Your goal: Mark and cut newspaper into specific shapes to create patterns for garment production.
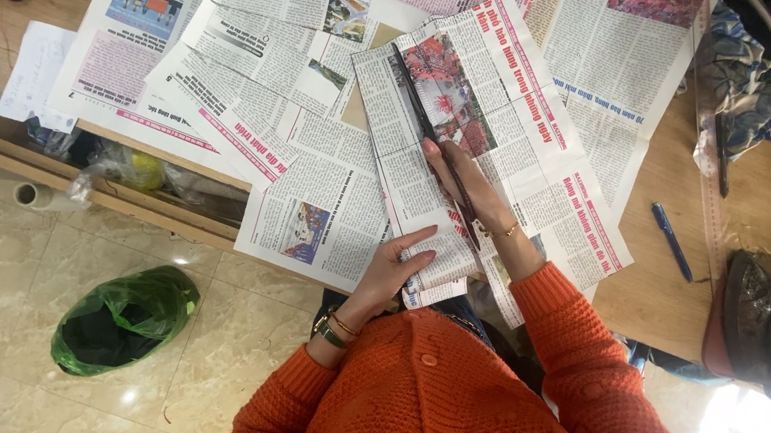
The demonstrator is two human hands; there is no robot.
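A folded newspaper sheet [511, 108] with a red photo lies on the wooden table [661, 290] in front of me. My right hand [467, 193] grips a pair of long dark scissors [415, 96]. Their blades lie along the sheet's fold and point away from me. My left hand [397, 264], with a watch and bracelets at the wrist, rests flat on the sheet's near edge, fingers together. I wear an orange knitted sweater.
More newspaper sheets [260, 72] overlap across the table. A blue pen [672, 241], a clear ruler [710, 176] and patterned cloth [743, 79] lie at right. A green plastic bag [125, 318] sits on the tiled floor. An open shelf [117, 171] holds clutter.
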